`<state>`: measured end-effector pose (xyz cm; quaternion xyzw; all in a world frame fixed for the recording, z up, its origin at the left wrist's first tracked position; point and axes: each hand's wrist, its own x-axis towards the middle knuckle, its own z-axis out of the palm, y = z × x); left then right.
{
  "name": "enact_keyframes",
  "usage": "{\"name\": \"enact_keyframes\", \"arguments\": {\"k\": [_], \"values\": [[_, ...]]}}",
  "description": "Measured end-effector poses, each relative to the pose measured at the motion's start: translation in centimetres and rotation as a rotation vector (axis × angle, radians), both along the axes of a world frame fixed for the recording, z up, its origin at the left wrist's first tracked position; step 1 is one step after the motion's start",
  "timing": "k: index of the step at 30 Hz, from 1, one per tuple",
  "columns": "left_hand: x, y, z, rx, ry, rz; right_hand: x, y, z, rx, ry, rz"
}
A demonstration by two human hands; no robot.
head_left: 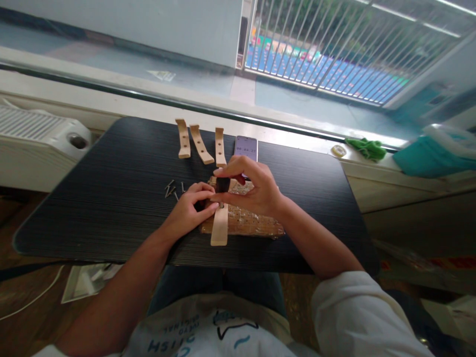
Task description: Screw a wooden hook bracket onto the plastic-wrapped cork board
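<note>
My right hand (256, 188) pinches a short dark tool handle (222, 185) between thumb and fingers, upright over a pale wooden strip (219, 228). The tool's lower end is hidden. At the strip's left edge, my left hand (193, 206) is closed, its thumb and fingertips pressed against the wood beside a small metal screw head (221, 205). This strip lies across a brown block wrapped in clear film (253, 220), its near end sticking out past the block. Left of the block lie several loose screws (170, 188).
Three curved wooden pieces with holes (201, 145) lie at the back of the black table (111, 198). Behind my right hand is a phone (246, 145) showing a timer. The window sill holds a tape roll (338, 150), a green cloth (366, 148) and a teal container (418, 156).
</note>
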<state>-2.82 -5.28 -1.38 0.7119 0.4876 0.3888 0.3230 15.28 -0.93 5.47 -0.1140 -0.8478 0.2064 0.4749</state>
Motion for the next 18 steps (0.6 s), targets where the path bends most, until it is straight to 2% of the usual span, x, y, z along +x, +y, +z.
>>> {"name": "enact_keyframes", "arguments": {"k": [18], "values": [[-0.1,0.09,0.06,-0.008,0.016,-0.021,-0.22,-0.24,-0.12,0.087,0.038,-0.045]]}}
